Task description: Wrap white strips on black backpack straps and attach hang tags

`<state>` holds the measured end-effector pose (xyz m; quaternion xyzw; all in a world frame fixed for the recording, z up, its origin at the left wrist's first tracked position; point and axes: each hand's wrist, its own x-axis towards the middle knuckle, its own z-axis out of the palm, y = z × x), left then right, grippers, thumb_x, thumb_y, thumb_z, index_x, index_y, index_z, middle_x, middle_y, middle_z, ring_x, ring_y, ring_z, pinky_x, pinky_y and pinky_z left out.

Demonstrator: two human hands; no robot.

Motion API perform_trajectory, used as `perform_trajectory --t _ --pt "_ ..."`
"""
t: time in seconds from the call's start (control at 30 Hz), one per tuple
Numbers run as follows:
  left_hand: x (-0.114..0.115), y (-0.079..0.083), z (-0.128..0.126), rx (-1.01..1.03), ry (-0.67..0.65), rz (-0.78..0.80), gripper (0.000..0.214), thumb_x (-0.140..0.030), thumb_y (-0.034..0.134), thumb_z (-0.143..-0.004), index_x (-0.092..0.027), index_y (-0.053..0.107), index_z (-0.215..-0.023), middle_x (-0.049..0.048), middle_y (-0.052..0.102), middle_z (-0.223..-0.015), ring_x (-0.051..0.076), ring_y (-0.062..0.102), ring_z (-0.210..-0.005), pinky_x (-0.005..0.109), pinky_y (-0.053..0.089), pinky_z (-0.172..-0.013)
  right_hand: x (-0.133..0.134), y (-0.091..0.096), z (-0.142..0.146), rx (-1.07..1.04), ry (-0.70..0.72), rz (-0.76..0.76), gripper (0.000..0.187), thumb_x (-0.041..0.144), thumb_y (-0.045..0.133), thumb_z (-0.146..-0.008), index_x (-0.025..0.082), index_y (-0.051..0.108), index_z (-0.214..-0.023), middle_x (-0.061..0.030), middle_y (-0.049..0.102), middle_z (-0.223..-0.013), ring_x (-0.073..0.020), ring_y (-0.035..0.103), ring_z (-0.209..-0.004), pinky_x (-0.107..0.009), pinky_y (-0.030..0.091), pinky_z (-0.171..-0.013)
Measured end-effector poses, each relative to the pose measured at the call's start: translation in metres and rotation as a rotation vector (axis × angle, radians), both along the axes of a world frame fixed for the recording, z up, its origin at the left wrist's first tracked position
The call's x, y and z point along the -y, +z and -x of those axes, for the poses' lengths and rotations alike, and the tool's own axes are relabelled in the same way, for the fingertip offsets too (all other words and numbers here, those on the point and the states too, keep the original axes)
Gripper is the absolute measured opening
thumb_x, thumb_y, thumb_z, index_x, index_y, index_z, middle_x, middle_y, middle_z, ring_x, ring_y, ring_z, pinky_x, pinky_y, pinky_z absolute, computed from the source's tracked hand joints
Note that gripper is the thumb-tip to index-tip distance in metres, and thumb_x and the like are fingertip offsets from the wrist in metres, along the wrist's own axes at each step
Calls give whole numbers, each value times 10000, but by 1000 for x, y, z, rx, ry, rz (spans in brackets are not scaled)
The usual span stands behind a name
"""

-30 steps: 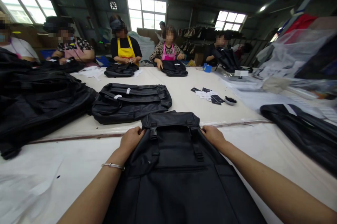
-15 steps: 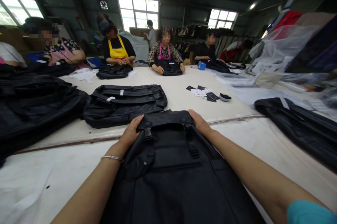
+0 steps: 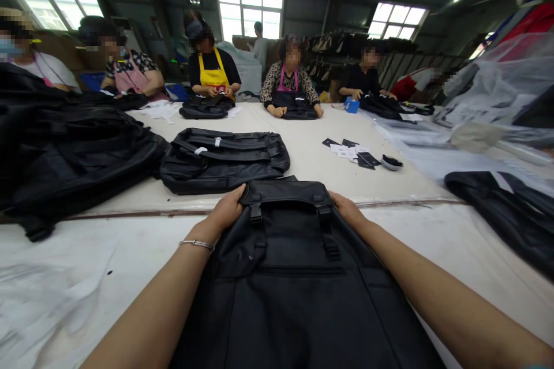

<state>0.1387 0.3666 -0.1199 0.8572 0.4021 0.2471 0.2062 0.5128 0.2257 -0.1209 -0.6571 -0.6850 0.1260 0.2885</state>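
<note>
A black backpack (image 3: pixel 298 299) lies in front of me with its flap end pointing away. Two straps with plastic buckles hang from the flap. My left hand (image 3: pixel 228 207) grips the upper left corner of the backpack, its fingertips partly hidden behind the edge. On the upper right corner, my right hand (image 3: pixel 348 210) holds the side in the same way, with most of its fingers out of sight. Just beyond the flap lies another black bag (image 3: pixel 229 158) with white wraps on its straps.
Black bags are heaped at the left (image 3: pixel 78 149), and one black bag (image 3: pixel 506 213) lies at the right. Tags (image 3: pixel 352 152) and a brush (image 3: pixel 392 162) lie on the white table (image 3: pixel 268 120). Several co-workers handle bags across it; clear plastic sheeting (image 3: pixel 485 86) is at the right.
The view has turned slightly left, so the surroundings appear shifted right. Both hands keep their hold on the backpack's upper corners.
</note>
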Motion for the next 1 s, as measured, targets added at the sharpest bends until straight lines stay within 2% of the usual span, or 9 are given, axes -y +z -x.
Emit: perform_trajectory --t 0.1,0.23,0.3,0.4,0.5,0.57,0.73,0.87,1.0 --pt "9 28 1 -119 31 20 495 -214 484 -815 -199 572 -1302 58 612 -1306 230 537 -1233 323 397 -1075 10 16 0 -28 105 144 552 347 423 -922 255 379 -1465 -30 440 -1485 -253 447 -1330 -402 358 -1099" --pt "39 66 6 -190 257 -42 377 -187 493 -797 -155 673 -1127 108 666 -1132 246 601 -1088 323 436 -1001 25 25 -8 37 45 273 572 331 463 -894 257 388 -1456 -44 476 -1457 -271 463 -1317 -431 365 -1094" --pt "67 79 7 -179 258 -35 286 -252 496 -828 -172 706 -1006 96 672 -994 234 627 -952 321 473 -907 34 29 -9 76 -117 171 523 309 486 -861 194 503 -1371 -95 526 -1407 -283 479 -1299 -448 373 -1089" --pt "117 85 12 -267 100 60 243 -398 577 -818 -203 711 -878 83 641 -908 230 617 -858 324 484 -803 54 43 5 59 -300 -113 399 288 481 -847 147 629 -1189 -140 607 -1290 -272 550 -1210 -439 444 -1027" --pt "158 82 20 -369 2 106 237 -418 599 -821 -215 707 -878 95 621 -943 238 604 -882 335 475 -804 83 70 40 -15 -185 -303 286 283 486 -866 189 668 -1066 -101 660 -1182 -232 606 -1107 -388 488 -970" --pt "176 82 25 -424 -48 84 208 -373 596 -831 -214 699 -916 106 617 -973 247 602 -907 345 469 -815 103 87 71 -72 -33 -301 238 279 491 -877 204 681 -999 -83 674 -1143 -220 614 -1086 -379 466 -998" --pt "197 98 19 -655 12 -6 164 -283 520 -865 -208 657 -916 124 648 -910 271 632 -841 372 462 -742 130 103 142 -326 207 99 214 322 524 -881 203 690 -945 -82 702 -1048 -217 643 -989 -362 499 -919" --pt "224 118 -5 -644 120 3 218 -264 450 -896 -224 654 -962 133 675 -831 271 656 -771 368 459 -689 120 92 180 -892 120 673 363 499 499 -897 161 607 -975 -111 702 -936 -186 673 -732 -297 535 -599" --pt "254 129 -20 -442 -110 61 171 -299 554 -844 -234 691 -924 145 701 -875 285 664 -794 373 473 -704 99 78 209 -1178 -26 897 315 451 536 -890 162 550 -765 -5 587 -584 -137 569 -494 -266 490 -486"
